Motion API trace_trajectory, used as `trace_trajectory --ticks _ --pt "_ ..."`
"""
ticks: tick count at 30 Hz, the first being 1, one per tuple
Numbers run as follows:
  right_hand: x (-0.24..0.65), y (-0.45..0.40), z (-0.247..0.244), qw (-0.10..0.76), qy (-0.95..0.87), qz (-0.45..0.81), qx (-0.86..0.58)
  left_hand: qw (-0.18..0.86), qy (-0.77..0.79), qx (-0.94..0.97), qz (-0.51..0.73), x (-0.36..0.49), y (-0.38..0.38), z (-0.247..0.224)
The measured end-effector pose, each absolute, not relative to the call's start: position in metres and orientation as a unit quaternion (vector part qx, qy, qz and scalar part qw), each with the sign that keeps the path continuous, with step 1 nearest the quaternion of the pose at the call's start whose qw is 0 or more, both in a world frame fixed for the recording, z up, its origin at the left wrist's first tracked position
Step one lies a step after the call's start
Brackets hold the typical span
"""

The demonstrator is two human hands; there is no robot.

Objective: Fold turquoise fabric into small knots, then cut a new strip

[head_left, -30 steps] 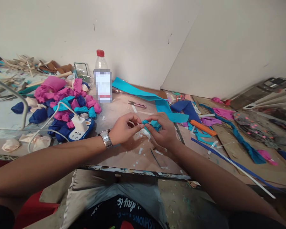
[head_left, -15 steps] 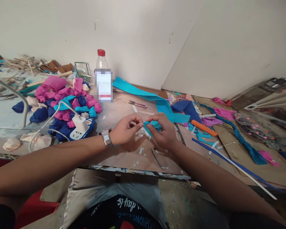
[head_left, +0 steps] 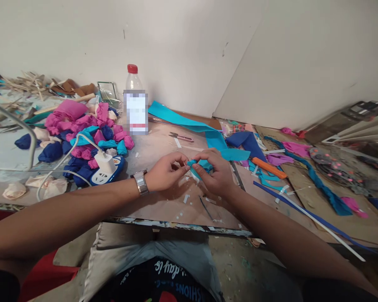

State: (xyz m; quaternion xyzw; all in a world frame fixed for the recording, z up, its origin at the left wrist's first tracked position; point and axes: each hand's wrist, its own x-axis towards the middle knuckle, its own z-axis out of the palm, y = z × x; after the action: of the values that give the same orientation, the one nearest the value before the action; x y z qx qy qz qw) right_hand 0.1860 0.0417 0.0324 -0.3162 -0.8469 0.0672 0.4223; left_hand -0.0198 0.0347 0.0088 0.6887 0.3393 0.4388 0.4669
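Observation:
My right hand [head_left: 212, 172] is closed around a small gathered piece of turquoise cloth [head_left: 204, 165], with a bunched tip sticking out toward the left. Right beside that tip is my left hand [head_left: 171, 170], thumb and forefinger pinched together; whatever is between them is too small to make out. Part of the bundle is hidden behind the right fingers. A turquoise strip [head_left: 189, 121] runs along the table behind both hands. Pink thread snips [head_left: 182, 137] lie on the table just beyond them.
At left, pink, blue and cream cloth bundles [head_left: 72, 111] are piled beside a plugged power strip [head_left: 107, 170] and its cable. A red-capped bottle [head_left: 133, 82] stands behind. To the right lie an orange-handled tool [head_left: 269, 167], cloth strips and a white stick [head_left: 327, 230].
My left fingertips have shifted down slightly at the tip of the turquoise bundle. The right hand keeps its hold, and the view has moved a little.

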Motion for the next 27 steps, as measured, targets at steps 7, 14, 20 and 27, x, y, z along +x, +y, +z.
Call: trace_trajectory --ticks 7,14,20,27 --pt "0.1848 0.0415 0.0338 0.425 -0.847 0.063 -0.314 0.463 0.345 0.697 0.424 -0.0204 0.0354 0.0059" --pt "0.1849 0.0411 0.0343 0.42 -0.849 0.064 -0.314 0.468 0.339 0.691 0.435 -0.0222 0.0391 0.0045" --pt "0.1854 0.0435 0.032 0.427 -0.851 0.061 -0.3 0.464 0.319 0.657 0.501 -0.0227 0.0374 0.0063" --pt "0.1863 0.0461 0.0287 0.42 -0.849 0.057 -0.314 0.46 0.301 0.656 0.518 -0.0227 0.0387 0.0051"
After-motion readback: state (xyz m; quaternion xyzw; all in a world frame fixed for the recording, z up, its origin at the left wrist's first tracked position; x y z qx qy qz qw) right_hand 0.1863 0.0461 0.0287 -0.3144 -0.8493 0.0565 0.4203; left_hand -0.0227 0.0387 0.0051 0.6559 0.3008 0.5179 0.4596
